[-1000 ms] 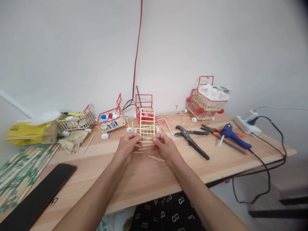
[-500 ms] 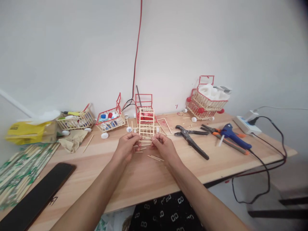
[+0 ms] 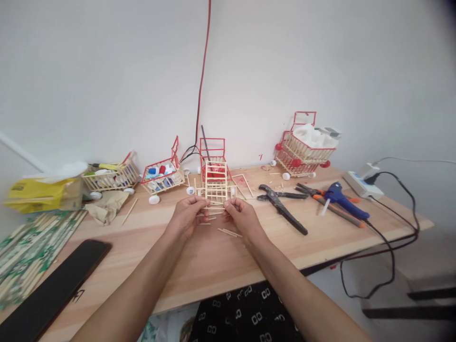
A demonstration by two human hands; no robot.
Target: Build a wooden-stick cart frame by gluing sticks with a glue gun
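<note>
Both my hands meet at the middle of the wooden table (image 3: pixel 213 266). My left hand (image 3: pixel 187 216) and my right hand (image 3: pixel 242 216) pinch the near end of an unpainted lattice frame of thin wooden sticks (image 3: pixel 215 185), which tilts up and away from me. The fingers of each hand are closed on its lower sticks. A few loose short sticks (image 3: pixel 230 232) lie on the table just under and in front of my hands.
Small stick carts with red trim stand along the wall: one (image 3: pixel 162 176) at left with bottle caps, one (image 3: pixel 213 159) behind the frame, one (image 3: pixel 306 147) at right. Black pliers (image 3: pixel 283 209), a blue glue gun (image 3: pixel 340 197), a power strip (image 3: pixel 363 185), a phone (image 3: pixel 53 289) and chopstick packets (image 3: pixel 24 251) lie around.
The hands and the frame stay in almost the same place; the view has shifted very slightly, and the frame looks tipped a little lower.
</note>
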